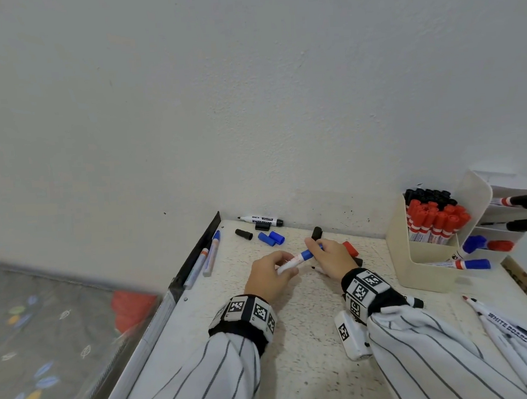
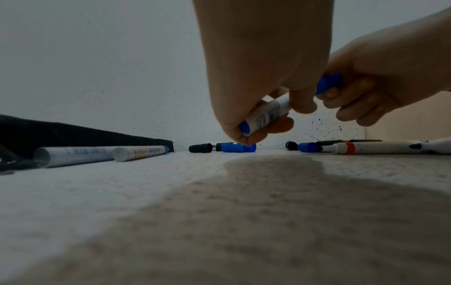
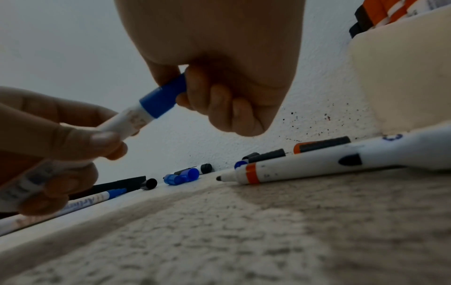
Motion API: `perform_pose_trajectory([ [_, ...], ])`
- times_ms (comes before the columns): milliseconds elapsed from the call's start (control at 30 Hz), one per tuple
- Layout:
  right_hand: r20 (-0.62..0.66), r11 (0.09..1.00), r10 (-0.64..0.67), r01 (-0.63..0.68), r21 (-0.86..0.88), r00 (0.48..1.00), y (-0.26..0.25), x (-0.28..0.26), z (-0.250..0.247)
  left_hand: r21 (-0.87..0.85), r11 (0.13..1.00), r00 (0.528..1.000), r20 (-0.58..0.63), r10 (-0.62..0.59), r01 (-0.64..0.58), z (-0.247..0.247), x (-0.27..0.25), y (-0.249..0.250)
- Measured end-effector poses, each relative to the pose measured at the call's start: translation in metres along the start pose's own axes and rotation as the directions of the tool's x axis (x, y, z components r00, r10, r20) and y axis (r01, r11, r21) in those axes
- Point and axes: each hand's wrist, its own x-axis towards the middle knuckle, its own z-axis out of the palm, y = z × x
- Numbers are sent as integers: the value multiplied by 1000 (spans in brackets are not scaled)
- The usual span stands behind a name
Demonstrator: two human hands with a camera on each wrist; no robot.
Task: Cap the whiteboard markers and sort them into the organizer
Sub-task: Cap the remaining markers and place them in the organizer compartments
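Both hands hold one white marker (image 1: 292,263) just above the table. My left hand (image 1: 271,271) grips its barrel (image 2: 268,113), with the blue end plug showing in the left wrist view. My right hand (image 1: 329,257) pinches the blue cap (image 3: 163,101), which sits on the marker's tip end. The cream organizer (image 1: 430,269) stands at the right by the wall, packed with red and black capped markers (image 1: 433,219); blue and red ones lie in its lower front slots.
Loose blue caps (image 1: 270,238) and black caps (image 1: 243,234) lie near the wall, beside an uncapped black marker (image 1: 259,220). Two markers (image 1: 208,258) lie along the left table edge. An uncapped marker (image 3: 305,165) lies under my right hand. Several uncapped markers (image 1: 511,332) lie at front right.
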Motion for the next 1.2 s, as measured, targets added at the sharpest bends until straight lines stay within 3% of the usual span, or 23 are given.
perform_pose_trajectory([
  [133,52,999,-24,21,49,998,-1,0,-2,55,998,999,48,16,-19,0,1,-3],
  [300,142,999,-46,43,24,989,3,-2,-9,-76,996,987,153,46,-35,1,-1,-4],
  [500,160,996,-80,74,44,984,5,-4,-9,-180,980,976,216,-42,82,0,-3,4],
  [733,71,995,-100,98,30,992,3,-2,-1,-96,995,998,58,-17,23,2,-1,0],
  [1033,-130,997,-82,79,-26,988,4,1,5,212,961,969,-207,-133,177,-6,5,-4],
  [1200,-134,992,-118,124,38,984,10,1,7,395,851,928,-275,-250,346,-11,2,-9],
])
